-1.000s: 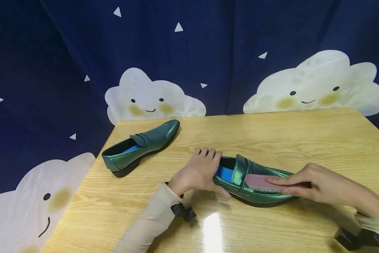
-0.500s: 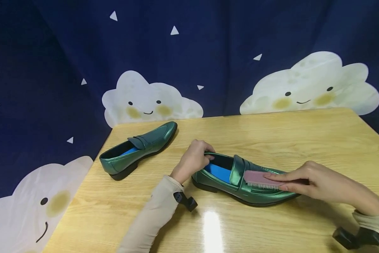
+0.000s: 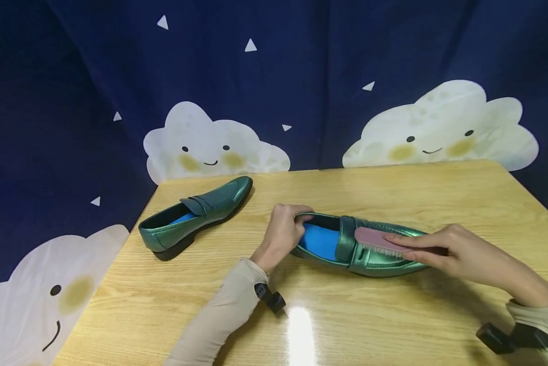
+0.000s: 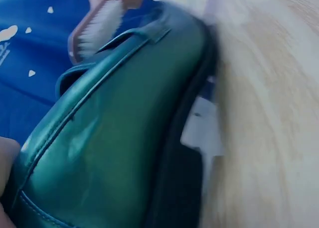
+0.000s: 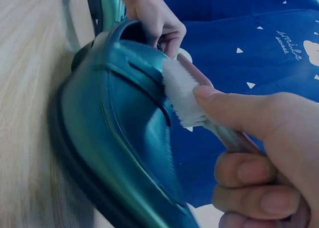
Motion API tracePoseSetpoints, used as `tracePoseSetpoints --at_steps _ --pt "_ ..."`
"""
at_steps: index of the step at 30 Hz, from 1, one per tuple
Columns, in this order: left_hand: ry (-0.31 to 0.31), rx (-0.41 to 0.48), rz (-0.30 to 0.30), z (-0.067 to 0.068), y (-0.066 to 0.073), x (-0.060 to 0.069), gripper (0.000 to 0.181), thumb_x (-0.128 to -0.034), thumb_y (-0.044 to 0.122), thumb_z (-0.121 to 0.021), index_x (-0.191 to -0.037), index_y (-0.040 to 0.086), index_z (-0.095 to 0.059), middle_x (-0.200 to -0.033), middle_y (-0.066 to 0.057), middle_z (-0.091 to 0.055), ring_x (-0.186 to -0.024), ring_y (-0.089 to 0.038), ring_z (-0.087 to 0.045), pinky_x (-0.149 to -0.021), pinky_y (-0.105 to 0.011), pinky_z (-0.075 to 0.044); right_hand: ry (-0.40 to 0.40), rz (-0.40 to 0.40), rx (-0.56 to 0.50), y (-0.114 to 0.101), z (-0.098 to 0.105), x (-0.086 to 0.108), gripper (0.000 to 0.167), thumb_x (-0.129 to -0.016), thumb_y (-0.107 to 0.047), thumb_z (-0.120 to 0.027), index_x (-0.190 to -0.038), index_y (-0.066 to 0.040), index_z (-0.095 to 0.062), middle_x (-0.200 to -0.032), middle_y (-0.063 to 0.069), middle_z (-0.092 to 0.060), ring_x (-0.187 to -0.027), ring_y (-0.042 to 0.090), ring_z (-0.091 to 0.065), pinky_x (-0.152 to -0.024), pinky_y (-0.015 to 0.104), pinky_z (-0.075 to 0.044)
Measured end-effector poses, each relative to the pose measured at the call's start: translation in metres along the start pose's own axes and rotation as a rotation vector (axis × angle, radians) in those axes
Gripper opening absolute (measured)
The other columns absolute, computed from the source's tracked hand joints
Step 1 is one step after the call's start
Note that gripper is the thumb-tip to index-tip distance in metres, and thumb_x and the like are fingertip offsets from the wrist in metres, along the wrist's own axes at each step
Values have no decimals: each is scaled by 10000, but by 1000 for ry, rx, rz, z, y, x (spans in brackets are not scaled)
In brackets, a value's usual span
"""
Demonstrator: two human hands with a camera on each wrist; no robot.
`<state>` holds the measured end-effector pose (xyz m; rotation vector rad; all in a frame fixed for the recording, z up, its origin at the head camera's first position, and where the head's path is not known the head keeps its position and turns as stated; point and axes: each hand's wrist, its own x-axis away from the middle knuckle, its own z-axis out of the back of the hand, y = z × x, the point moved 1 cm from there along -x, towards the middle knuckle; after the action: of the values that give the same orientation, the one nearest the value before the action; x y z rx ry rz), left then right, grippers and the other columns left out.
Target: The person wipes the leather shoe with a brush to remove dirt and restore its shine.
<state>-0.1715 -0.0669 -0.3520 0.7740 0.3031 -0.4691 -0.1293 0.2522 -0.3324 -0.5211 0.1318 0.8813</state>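
Note:
My left hand (image 3: 280, 231) grips the heel end of a metallic green loafer (image 3: 379, 264), thumb and fingers at the rim of its opening. A blue insole (image 3: 320, 241) shows inside. The loafer is tilted, its toe pointing right. In my right hand (image 3: 468, 254) is a pink-backed brush (image 3: 374, 238), held by its handle. White bristles (image 5: 180, 93) face the loafer's upper near the strap; in the right wrist view they lie right at its edge, and firm contact is hard to tell. The left wrist view shows the loafer's side and dark sole (image 4: 172, 188).
The matching green loafer (image 3: 216, 208) stands at the table's back left, toe pointing away to the right. Behind the wooden table (image 3: 393, 325) hangs a dark blue curtain (image 3: 320, 66) with white clouds and triangles.
My left hand has shifted from over the heel to gripping its rim. The loafer has tilted and risen in view, showing more insole. The brush stays over the upper, moving slightly.

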Motion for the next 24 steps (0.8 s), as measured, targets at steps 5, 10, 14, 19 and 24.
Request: tracePoseSetpoints --at_steps 5,10,14,19,24 --pt "98 36 -22 -8 -1 -1 292 -843 -176 -565 -1025 -22 -733 -970 -148 -720 -866 -169 -708 -727 -192 -524 29 -5 23 1 1 -1 492 -823 -76 -741 -1275 -245 -647 -617 -270 -252 -496 -100 -235 -461 88 -275" --pt "191 64 -92 -12 -4 1 292 -835 -195 -567 -1006 -25 -732 -981 -151 -719 -870 -176 -709 -733 -199 -528 23 18 15 1 0 -5 486 -824 -75 -742 -1270 -242 -652 -613 -270 -270 -493 -107 -248 -461 83 -278" --pt "224 51 -124 -9 -10 6 252 -858 -150 -591 -1010 -5 -730 -994 -127 -720 -900 -170 -703 -767 -196 -522 59 50 -5 0 -1 -10 525 -794 -34 -757 -1273 -223 -651 -607 -259 -293 -494 -107 -255 -461 77 -277" --pt "149 136 -132 2 -19 21 194 -848 -18 -697 -1021 54 -748 -1025 -60 -719 -999 -158 -662 -870 -272 -505 110 53 -14 -6 -2 -18 569 -778 -12 -760 -1298 -203 -630 -596 -237 -261 -495 -97 -220 -454 91 -270" --pt "0 197 -85 9 -28 33 304 -820 50 -687 -1120 92 -699 -1157 -20 -656 -1140 -170 -544 -996 -384 -403 111 34 30 -19 -5 -34 543 -815 -75 -748 -1315 -238 -614 -573 -239 -273 -469 -86 -243 -452 94 -271"
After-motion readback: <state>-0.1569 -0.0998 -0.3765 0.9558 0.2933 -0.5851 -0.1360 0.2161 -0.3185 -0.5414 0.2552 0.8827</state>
